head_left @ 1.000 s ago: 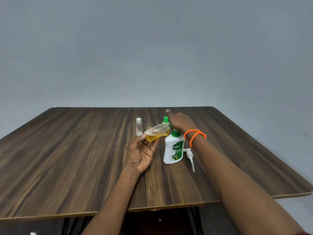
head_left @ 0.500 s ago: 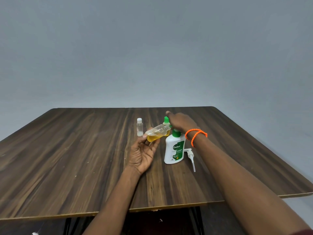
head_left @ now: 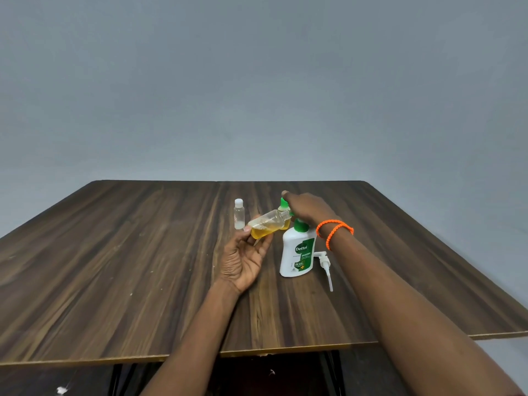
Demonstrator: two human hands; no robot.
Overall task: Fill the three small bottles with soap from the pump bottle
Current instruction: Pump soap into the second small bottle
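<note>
Head view: left hand (head_left: pixel 243 261) grips a tilted clear small bottle (head_left: pixel 265 224) half-full of amber soap; right hand's (head_left: pixel 308 208) fingers hidden.

You have one view only, from the camera on your head, wide-angled, facing forward and slightly down. It looks across the wooden table (head_left: pixel 114 267) from its near edge to the grey wall (head_left: pixel 257 81) behind. Your forearms enter from the bottom; the left hand (head_left: pixel 243 261) and right hand (head_left: pixel 308 208) sit near mid-frame, fairly small.

Wooden table (head_left: pixel 114 267), grey wall (head_left: pixel 257 81)
</note>
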